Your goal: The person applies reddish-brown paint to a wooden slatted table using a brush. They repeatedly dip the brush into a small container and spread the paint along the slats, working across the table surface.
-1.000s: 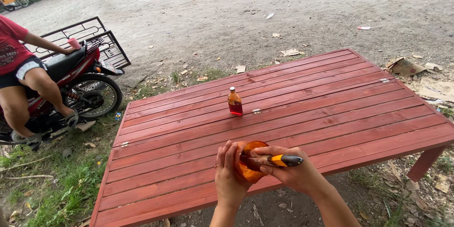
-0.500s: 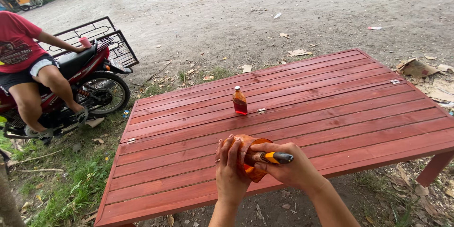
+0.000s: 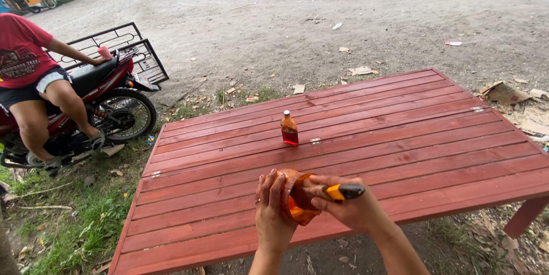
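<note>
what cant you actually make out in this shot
- Head view: most of the orange object is covered by the left hand and right hand, so its kind is unclear.
- The working end of the yellow-and-black tool is hidden behind that object.
- The small bottle is too small to tell its contents.
- The seated person on the motorcycle is cut off by the left edge.

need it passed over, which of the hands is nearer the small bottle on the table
Left. The left hand sits almost straight below the small bottle; the right hand, gripping a yellow-and-black tool, is farther off to the right.
</note>
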